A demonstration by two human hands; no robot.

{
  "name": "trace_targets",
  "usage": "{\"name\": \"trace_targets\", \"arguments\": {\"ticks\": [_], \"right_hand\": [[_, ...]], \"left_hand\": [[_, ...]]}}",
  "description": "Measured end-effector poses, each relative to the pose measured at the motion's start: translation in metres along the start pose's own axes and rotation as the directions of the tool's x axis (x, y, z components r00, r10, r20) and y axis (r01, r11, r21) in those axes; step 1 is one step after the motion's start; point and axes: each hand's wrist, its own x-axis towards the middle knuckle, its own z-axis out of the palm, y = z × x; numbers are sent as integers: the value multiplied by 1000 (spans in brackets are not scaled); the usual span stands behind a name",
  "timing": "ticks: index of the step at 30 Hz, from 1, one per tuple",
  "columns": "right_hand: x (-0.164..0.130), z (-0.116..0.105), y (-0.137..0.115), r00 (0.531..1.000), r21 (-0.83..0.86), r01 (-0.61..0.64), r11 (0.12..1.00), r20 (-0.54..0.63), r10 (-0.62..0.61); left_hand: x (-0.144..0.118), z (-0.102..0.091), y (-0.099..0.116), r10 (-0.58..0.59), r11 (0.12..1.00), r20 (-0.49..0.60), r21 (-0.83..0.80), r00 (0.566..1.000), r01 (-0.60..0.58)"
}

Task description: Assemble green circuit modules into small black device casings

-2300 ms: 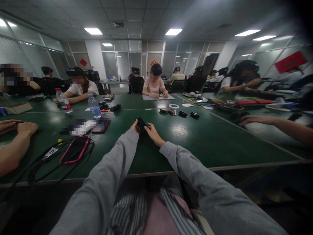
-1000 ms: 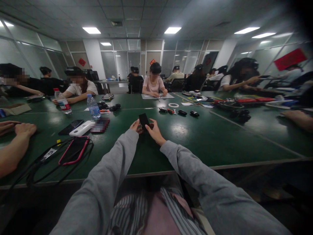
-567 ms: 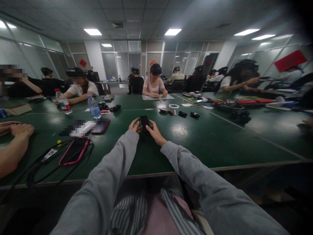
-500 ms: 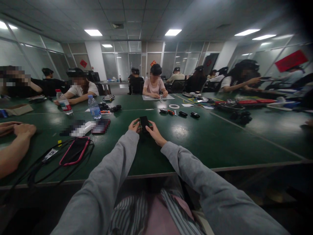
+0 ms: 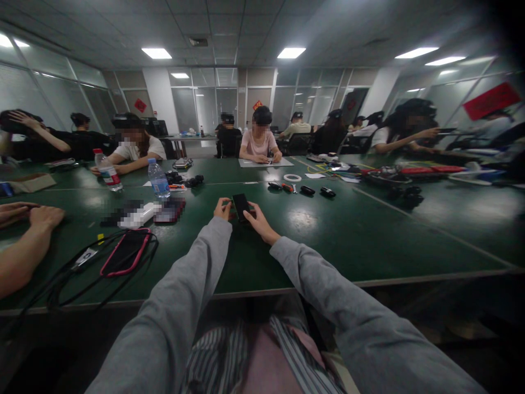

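Observation:
Both my arms in grey sleeves reach out over a dark green table [image 5: 336, 241]. Between my hands is a small black phone-like device [image 5: 240, 206], held just above the table surface. My left hand [image 5: 222, 209] grips its left edge with fingers curled. My right hand [image 5: 257, 220] holds its right side and lower end. The device's dark face points up toward me. Its underside is hidden.
On the left lie a pink-edged phone case [image 5: 125, 251] inside a loop of black cable [image 5: 61, 284], a white power bank [image 5: 137, 215] and two water bottles [image 5: 158, 179]. Small black parts [image 5: 305, 190] and a tape ring [image 5: 292, 178] sit beyond. Another person's forearm [image 5: 24, 241] rests at the far left. Several people sit around.
The black device has been turned and lifted slightly between my hands, staying in the same place over the table. A person's arm at the right edge has withdrawn from view.

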Motion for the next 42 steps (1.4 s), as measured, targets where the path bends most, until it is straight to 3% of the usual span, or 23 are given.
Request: {"name": "trace_targets", "arguments": {"ticks": [5,8,13,19,27,30,33,35,37,39,42], "right_hand": [[1,-3,1,981,-278,180,944,-22,-194],[1,-4,3,979,-297,181,938,-38,-201],[3,-4,7,983,-290,144,946,-67,-170],[4,-5,9,984,-265,143,954,-65,-166],[13,-11,12,960,-243,149,959,-196,-199],[20,-17,16,958,-74,84,994,-267,-101],[27,-24,14,924,253,-62,965,-350,151],[29,-30,9,869,519,-195,832,-302,392],[29,-36,2,819,708,-304,637,-147,554],[27,-40,-4,799,786,-369,497,-4,601],[24,-42,-9,782,792,-415,447,61,620]], "left_hand": [[6,3,-10,-6,1000,-42,16,999,7],[8,7,-10,-112,993,-65,-34,992,110],[11,9,-10,-234,963,-1,-139,972,232],[13,6,-18,-166,974,59,-147,984,173],[11,4,-18,-132,984,59,-112,990,138],[10,4,-17,-138,980,84,-133,987,148],[8,3,-15,-147,969,125,-181,981,169],[7,3,-14,-154,960,146,-211,977,183],[5,3,-11,-165,951,147,-237,975,197],[4,3,-9,-176,942,133,-266,975,206],[3,3,-7,-189,929,87,-308,978,207]]}}
